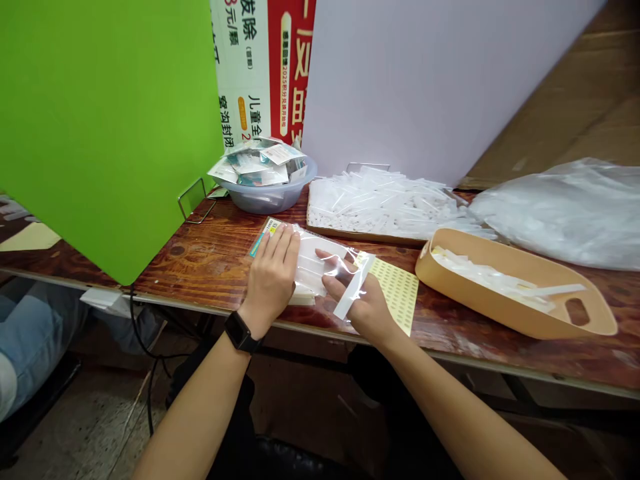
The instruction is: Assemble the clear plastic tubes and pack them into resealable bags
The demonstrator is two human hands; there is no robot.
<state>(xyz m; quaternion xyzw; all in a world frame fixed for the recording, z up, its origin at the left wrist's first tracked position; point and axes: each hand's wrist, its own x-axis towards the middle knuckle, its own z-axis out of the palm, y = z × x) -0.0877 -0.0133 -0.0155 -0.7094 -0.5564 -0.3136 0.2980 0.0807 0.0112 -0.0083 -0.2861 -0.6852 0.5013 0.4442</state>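
Note:
A clear plastic bag (pixel 313 270) with a printed card end lies near the table's front edge, with pale strips showing inside. My left hand (pixel 273 270), a black watch on its wrist, lies flat across the bag's printed end, fingers stretched out. At the opposite end, my right hand (pixel 367 303) has its fingers curled at the bag's clear flap (pixel 354 287), part of them seen through the plastic. Under the right hand is a yellow sheet of oval stickers (pixel 395 287). A stack of pale paper (pixel 303 297) shows just beneath the bag.
A blue-grey bowl (pixel 265 199) of filled packets stands behind. A shallow carton (pixel 350 233) heaped with white translucent sticks is beside it. To the right are a tan basket (pixel 500 313) with white strips and a large plastic bag (pixel 565 207). Green (pixel 110 133) and lilac panels (pixel 425 80) rise behind.

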